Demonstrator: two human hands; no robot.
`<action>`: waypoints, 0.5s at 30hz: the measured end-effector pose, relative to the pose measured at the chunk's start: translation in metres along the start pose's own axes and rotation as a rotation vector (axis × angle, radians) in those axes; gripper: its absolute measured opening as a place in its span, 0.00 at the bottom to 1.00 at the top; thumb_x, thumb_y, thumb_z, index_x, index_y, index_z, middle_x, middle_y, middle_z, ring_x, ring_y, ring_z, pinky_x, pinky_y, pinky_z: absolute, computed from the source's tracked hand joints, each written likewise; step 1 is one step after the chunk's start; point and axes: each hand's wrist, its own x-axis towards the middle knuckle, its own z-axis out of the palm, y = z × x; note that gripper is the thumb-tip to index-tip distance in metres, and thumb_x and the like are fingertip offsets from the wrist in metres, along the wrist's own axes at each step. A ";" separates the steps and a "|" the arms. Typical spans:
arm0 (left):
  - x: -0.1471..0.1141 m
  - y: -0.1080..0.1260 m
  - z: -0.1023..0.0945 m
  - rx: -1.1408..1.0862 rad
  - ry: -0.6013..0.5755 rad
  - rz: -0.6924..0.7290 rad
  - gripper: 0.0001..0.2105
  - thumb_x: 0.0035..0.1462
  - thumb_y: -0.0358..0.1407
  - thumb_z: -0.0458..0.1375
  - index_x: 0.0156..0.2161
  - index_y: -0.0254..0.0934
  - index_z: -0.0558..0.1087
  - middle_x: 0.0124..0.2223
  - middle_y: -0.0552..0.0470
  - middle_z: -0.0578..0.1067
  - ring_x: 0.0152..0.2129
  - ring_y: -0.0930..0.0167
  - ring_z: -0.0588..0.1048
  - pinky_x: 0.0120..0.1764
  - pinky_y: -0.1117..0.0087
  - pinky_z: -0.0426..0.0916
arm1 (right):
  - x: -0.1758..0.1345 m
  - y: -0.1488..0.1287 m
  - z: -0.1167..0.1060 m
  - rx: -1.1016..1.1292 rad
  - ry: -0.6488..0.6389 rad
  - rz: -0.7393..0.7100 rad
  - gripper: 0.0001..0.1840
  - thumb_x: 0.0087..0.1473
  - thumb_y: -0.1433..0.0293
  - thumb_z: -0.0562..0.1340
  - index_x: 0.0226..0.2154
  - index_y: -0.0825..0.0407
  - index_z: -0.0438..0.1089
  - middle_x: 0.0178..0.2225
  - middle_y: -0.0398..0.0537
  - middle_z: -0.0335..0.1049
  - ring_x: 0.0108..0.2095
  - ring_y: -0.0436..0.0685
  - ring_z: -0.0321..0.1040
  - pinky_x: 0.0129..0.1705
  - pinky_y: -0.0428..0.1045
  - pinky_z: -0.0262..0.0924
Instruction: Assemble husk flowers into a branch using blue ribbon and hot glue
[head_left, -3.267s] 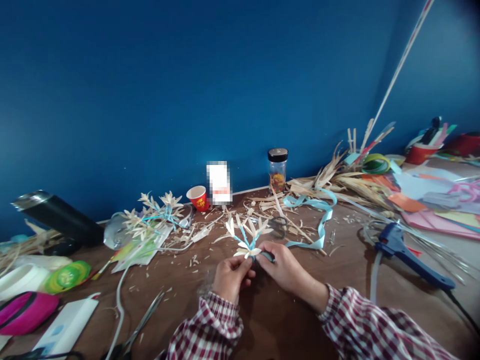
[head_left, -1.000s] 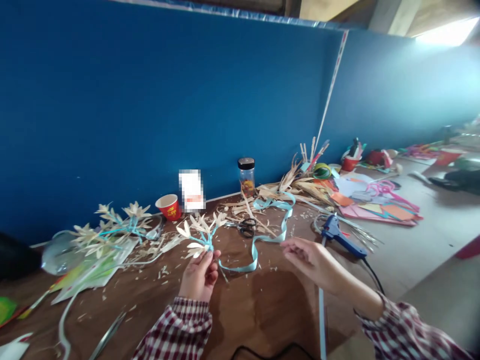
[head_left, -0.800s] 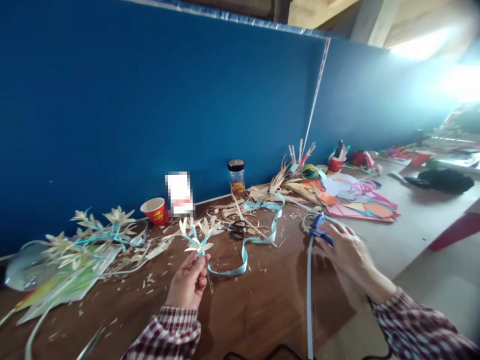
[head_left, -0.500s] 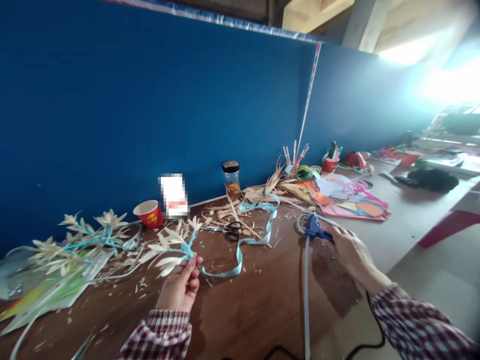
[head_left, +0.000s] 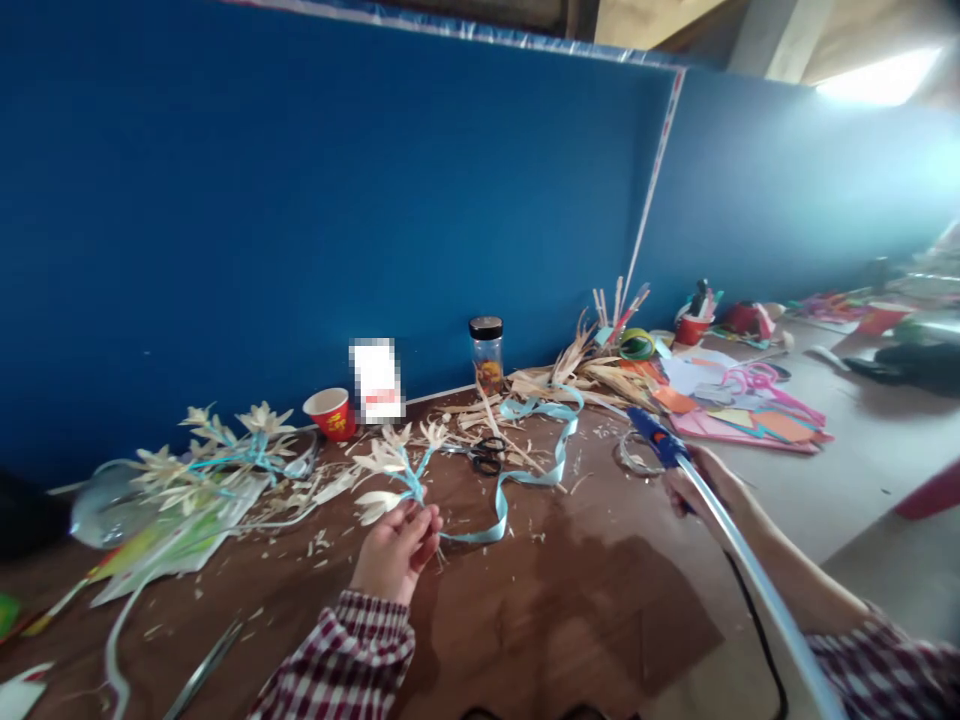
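Brown tabletop (head_left: 540,620) before a blue wall (head_left: 375,180). Nearest, the left grip (head_left: 396,550) firmly pinches a flower spray (head_left: 388,456) above the tabletop; the right grip (head_left: 705,490) wraps a glue gun (head_left: 654,438). Ribbon (head_left: 501,518) trails from the left grip and might unwind if that pinch slackens. Farther: scissors (head_left: 480,458), then a jar (head_left: 487,365).

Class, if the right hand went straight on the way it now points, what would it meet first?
Leading with the blue glue gun it holds, the right hand would probably reach the dried husks first; depth is unclear, and it might pass above them.
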 end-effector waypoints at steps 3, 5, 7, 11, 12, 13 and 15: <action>0.003 0.000 -0.001 -0.040 0.012 -0.012 0.09 0.52 0.19 0.55 0.37 0.32 0.72 0.29 0.49 0.77 0.21 0.79 0.75 0.21 0.84 0.70 | -0.009 -0.022 0.030 0.099 -0.194 0.084 0.15 0.53 0.54 0.55 0.28 0.48 0.61 0.19 0.42 0.59 0.19 0.52 0.59 0.22 0.49 0.57; 0.004 0.001 -0.002 -0.072 0.015 -0.037 0.07 0.52 0.19 0.55 0.32 0.30 0.73 0.28 0.48 0.77 0.23 0.78 0.76 0.24 0.85 0.70 | -0.016 -0.036 0.050 0.150 -0.321 0.105 0.19 0.53 0.53 0.55 0.24 0.50 0.61 0.20 0.43 0.60 0.20 0.52 0.60 0.24 0.48 0.58; 0.004 0.002 -0.004 -0.094 0.013 -0.059 0.06 0.52 0.20 0.55 0.29 0.29 0.73 0.28 0.47 0.77 0.22 0.79 0.76 0.24 0.86 0.70 | -0.023 -0.049 0.069 0.226 -0.451 0.125 0.20 0.55 0.53 0.53 0.25 0.51 0.62 0.22 0.43 0.61 0.22 0.51 0.60 0.26 0.48 0.59; 0.002 0.002 -0.007 -0.060 -0.026 -0.116 0.05 0.52 0.26 0.59 0.36 0.32 0.73 0.29 0.48 0.77 0.20 0.78 0.75 0.17 0.85 0.67 | -0.029 -0.068 0.105 0.376 -0.615 0.151 0.19 0.55 0.53 0.52 0.31 0.52 0.64 0.25 0.44 0.62 0.24 0.50 0.60 0.25 0.47 0.61; 0.001 0.002 -0.008 -0.046 -0.038 -0.123 0.06 0.52 0.28 0.59 0.38 0.33 0.73 0.28 0.49 0.77 0.19 0.78 0.75 0.15 0.84 0.66 | -0.029 -0.071 0.112 0.393 -0.631 0.142 0.19 0.56 0.53 0.52 0.32 0.52 0.64 0.25 0.44 0.62 0.24 0.50 0.60 0.25 0.46 0.61; 0.000 0.002 -0.009 -0.040 -0.046 -0.118 0.07 0.53 0.28 0.59 0.39 0.34 0.73 0.28 0.49 0.77 0.19 0.77 0.75 0.15 0.84 0.66 | -0.029 -0.073 0.117 0.398 -0.638 0.127 0.19 0.56 0.53 0.52 0.33 0.52 0.64 0.25 0.43 0.61 0.24 0.49 0.59 0.25 0.46 0.60; 0.000 0.001 -0.010 -0.048 -0.063 -0.097 0.07 0.53 0.27 0.58 0.39 0.33 0.73 0.27 0.49 0.76 0.19 0.77 0.75 0.17 0.82 0.68 | -0.029 -0.075 0.126 0.374 -0.651 0.073 0.18 0.58 0.55 0.51 0.31 0.52 0.63 0.24 0.41 0.59 0.23 0.48 0.58 0.26 0.45 0.59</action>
